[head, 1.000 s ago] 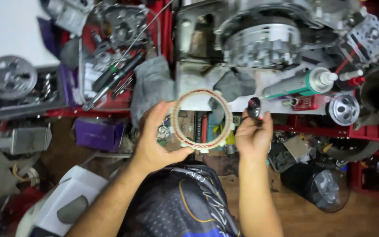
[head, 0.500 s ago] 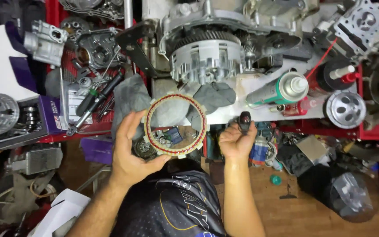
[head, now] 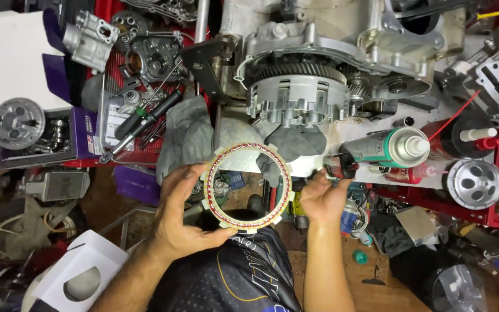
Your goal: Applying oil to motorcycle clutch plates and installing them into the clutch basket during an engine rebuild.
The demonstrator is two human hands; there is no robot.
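My left hand (head: 183,214) holds a flat clutch friction ring (head: 247,188) with toothed outer tabs and a reddish lining, level in front of my chest. My right hand (head: 320,199) grips a small dark bottle with a red band (head: 340,166) at the edge of the workbench. Straight ahead stands an engine with its silver clutch basket (head: 297,98) exposed. A grey rag (head: 293,143) lies under the basket, just beyond the ring.
A green spray can (head: 389,148) with a red straw lies right of my right hand. A screwdriver (head: 145,118), engine parts and a second rag (head: 186,136) sit on the red bench at left. A white box (head: 82,277) and a wheel lie on the floor.
The view has shifted so the engine sits closer. My left hand has kept the ring and brought it lower. My right hand has gone right and up to the bench edge with the small bottle.
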